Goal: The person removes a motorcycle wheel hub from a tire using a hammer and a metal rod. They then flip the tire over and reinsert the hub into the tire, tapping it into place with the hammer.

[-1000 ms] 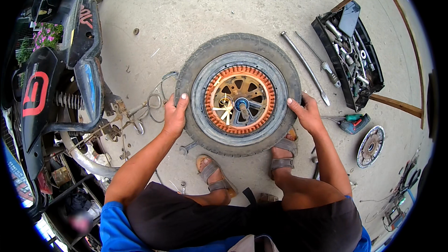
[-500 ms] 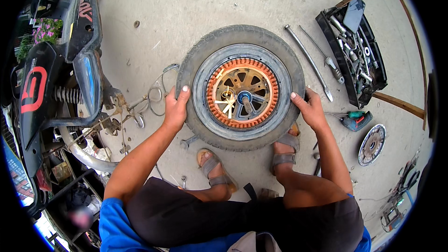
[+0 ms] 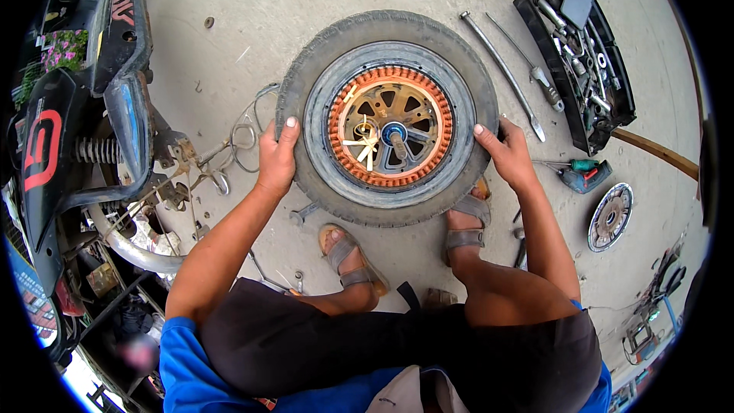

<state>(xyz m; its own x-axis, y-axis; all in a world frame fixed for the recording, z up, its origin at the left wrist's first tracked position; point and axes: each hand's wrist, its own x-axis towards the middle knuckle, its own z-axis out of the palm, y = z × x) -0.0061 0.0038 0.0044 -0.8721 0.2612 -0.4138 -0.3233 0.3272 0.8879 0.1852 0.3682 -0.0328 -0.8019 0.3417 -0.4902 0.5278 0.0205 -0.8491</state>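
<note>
Between my two hands is a hub motor wheel with a black tyre (image 3: 321, 191), its open side facing up. Inside the rim sits a ring of copper windings (image 3: 437, 99) around a rusty plate, with a threaded axle (image 3: 398, 145) at the centre. Pale wire ends (image 3: 367, 144) fan out beside the axle. My left hand (image 3: 277, 154) is closed on the left edge of the tyre, thumb on top. My right hand (image 3: 506, 154) grips the right edge the same way. The fingers beneath the tyre are hidden on both sides.
On the left stands a black scooter (image 3: 84, 122) with its rear parts exposed. At right lie a long pry bar (image 3: 505, 76), a screwdriver (image 3: 544, 88), a black tray of sockets and wrenches (image 3: 589, 131), a power drill (image 3: 587, 176) and a round metal cover (image 3: 610, 216).
Held by both hands, the wheel now appears slightly larger, a little higher and further left in the view. The scooter, tools and floor items have shifted slightly in the picture.
</note>
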